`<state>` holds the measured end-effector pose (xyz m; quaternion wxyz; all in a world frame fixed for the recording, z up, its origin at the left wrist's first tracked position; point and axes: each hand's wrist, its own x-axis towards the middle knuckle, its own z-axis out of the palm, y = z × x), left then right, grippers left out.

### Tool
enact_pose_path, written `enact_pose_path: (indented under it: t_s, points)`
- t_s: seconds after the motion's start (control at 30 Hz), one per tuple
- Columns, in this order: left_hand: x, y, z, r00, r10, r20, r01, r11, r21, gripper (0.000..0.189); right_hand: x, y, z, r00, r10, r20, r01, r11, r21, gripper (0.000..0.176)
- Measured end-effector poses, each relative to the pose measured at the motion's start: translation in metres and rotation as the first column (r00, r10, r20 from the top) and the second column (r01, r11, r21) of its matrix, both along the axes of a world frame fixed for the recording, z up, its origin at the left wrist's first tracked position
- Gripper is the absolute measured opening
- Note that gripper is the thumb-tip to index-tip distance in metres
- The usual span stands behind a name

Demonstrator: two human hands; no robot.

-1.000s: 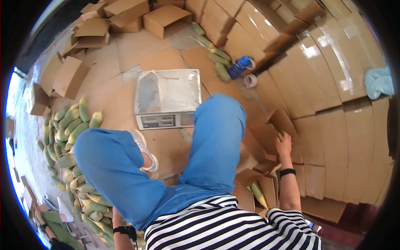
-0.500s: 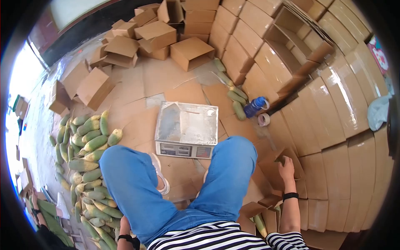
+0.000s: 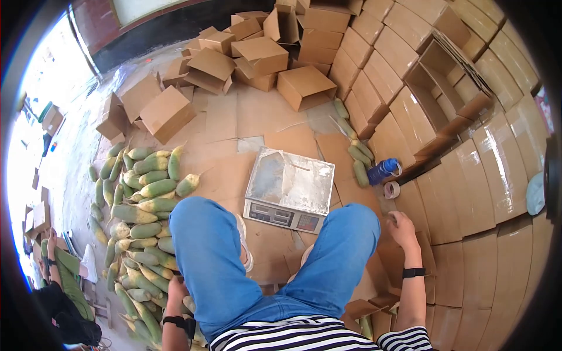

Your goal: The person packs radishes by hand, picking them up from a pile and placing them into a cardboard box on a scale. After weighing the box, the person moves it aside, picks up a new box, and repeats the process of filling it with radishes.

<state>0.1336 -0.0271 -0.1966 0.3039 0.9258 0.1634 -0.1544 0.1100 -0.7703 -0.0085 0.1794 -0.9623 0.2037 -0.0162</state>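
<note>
My right hand is beside my right knee, over an open cardboard box, its fingers apart and loosely bent with nothing seen in them. My left hand is low beside my left thigh, at the edge of a heap of green radishes; its fingers are mostly hidden. Between my knees and ahead of them stands a scale with a worn metal top. Below my right hand, part of a radish shows in an open box.
Stacked cartons form a wall at the right. Beside it are a blue bottle, a tape roll and a row of radishes. Empty boxes lie ahead. Another person sits at the far left.
The view has turned, so the scene sits farther right. My right hand has come off the box flap toward my knee, its fingers looser. My left hand stays low by the heap.
</note>
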Motion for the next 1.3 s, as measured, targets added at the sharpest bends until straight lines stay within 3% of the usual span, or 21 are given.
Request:
enact_pose_path:
  t_s: [0.07, 0.1, 0.13, 0.17, 0.23, 0.33, 0.4, 0.43, 0.5, 0.53, 0.6, 0.8, 0.87, 1.0, 1.1, 1.17, 1.2, 1.27, 1.3]
  points:
    - [0.03, -0.005, 0.016, 0.987, 0.034, 0.158, -0.013, 0.991, -0.131, 0.029, 0.015, 0.002, 0.011, 1.0, 0.018, 0.025, -0.019, 0.999, 0.05, 0.026]
    - [0.048, -0.027, 0.061, 0.976, 0.015, 0.217, 0.003, 0.997, -0.079, 0.027, 0.022, 0.005, 0.018, 0.995, 0.089, 0.051, -0.088, 0.996, -0.032, 0.026]
    - [0.063, -0.059, 0.121, 0.972, 0.049, 0.23, -0.018, 0.991, -0.131, 0.027, 0.031, 0.007, 0.021, 0.992, 0.111, 0.055, -0.109, 0.994, -0.029, 0.026]
    - [0.074, -0.067, 0.137, 0.939, 0.073, 0.336, -0.001, 0.978, -0.208, 0.028, 0.04, 0.009, 0.024, 0.99, 0.114, 0.082, -0.116, 0.993, 0.013, 0.026]
    - [0.088, -0.095, 0.188, 0.9, 0.222, 0.375, -0.009, 0.869, -0.494, 0.03, 0.059, 0.021, 0.039, 0.991, 0.1, 0.093, -0.11, 0.987, 0.114, 0.027]
    - [0.093, -0.126, 0.249, 0.882, 0.198, 0.427, 0.041, 0.872, -0.489, 0.034, 0.096, 0.038, 0.052, 0.975, 0.176, 0.134, -0.194, 0.971, 0.141, 0.027]
    - [0.097, -0.154, 0.287, 0.756, 0.017, 0.654, 0.169, 0.961, -0.221, 0.041, 0.125, 0.051, 0.055, 0.965, 0.205, 0.165, -0.235, 0.952, 0.194, 0.027]
    - [0.1, -0.161, 0.293, 0.756, 0.017, 0.654, 0.169, 0.961, -0.221, 0.041, 0.141, 0.056, 0.054, 0.954, 0.245, 0.175, -0.277, 0.942, 0.19, 0.027]
    - [0.109, -0.171, 0.3, 0.592, -0.334, 0.734, 0.313, 0.934, 0.172, 0.05, 0.174, 0.071, 0.057, 0.935, 0.304, 0.182, -0.336, 0.924, 0.182, 0.027]
    - [0.113, -0.175, 0.302, 0.595, -0.335, 0.731, 0.319, 0.933, 0.169, 0.05, 0.193, 0.081, 0.06, 0.929, 0.325, 0.18, -0.356, 0.917, 0.181, 0.026]
    - [0.125, -0.183, 0.305, 0.483, -0.583, 0.653, 0.475, 0.801, 0.364, 0.055, 0.232, 0.09, 0.052, 0.913, 0.357, 0.196, -0.388, 0.908, 0.155, 0.026]
    - [0.14, -0.187, 0.31, 0.531, -0.66, 0.531, 0.532, 0.748, 0.398, 0.056, 0.351, 0.104, -0.002, 0.914, 0.348, 0.211, -0.383, 0.91, 0.16, 0.029]
    - [0.144, -0.186, 0.309, 0.566, -0.66, 0.495, 0.524, 0.751, 0.402, 0.055, 0.39, 0.098, -0.043, 0.932, 0.226, 0.284, -0.312, 0.899, 0.308, 0.032]
    - [0.156, -0.185, 0.307, 0.602, -0.658, 0.453, 0.509, 0.753, 0.417, 0.051, 0.453, 0.079, -0.104, 0.973, 0.097, 0.208, -0.168, 0.917, 0.36, 0.035]
    - [0.169, -0.195, 0.317, 0.64, -0.646, 0.416, 0.542, 0.764, 0.351, 0.048, 0.492, 0.067, -0.139, 0.974, 0.011, 0.227, -0.125, 0.86, 0.495, 0.036]
    - [0.179, -0.201, 0.315, 0.644, -0.643, 0.414, 0.542, 0.766, 0.346, 0.044, 0.518, 0.061, -0.153, 0.97, -0.228, 0.082, 0.08, 0.621, 0.78, 0.041]
    - [0.184, -0.204, 0.317, 0.648, -0.652, 0.393, 0.55, 0.758, 0.352, 0.045, 0.53, 0.057, -0.158, 0.972, -0.224, 0.069, 0.086, 0.617, 0.782, 0.041]
    - [0.196, -0.21, 0.316, 0.644, -0.663, 0.382, 0.567, 0.749, 0.344, 0.044, 0.553, 0.046, -0.169, 0.943, -0.332, -0.001, 0.105, 0.295, 0.95, 0.043]
    - [0.201, -0.212, 0.317, 0.651, -0.662, 0.372, 0.566, 0.75, 0.343, 0.044, 0.566, 0.043, -0.172, 0.945, -0.328, -0.013, 0.114, 0.29, 0.95, 0.043]
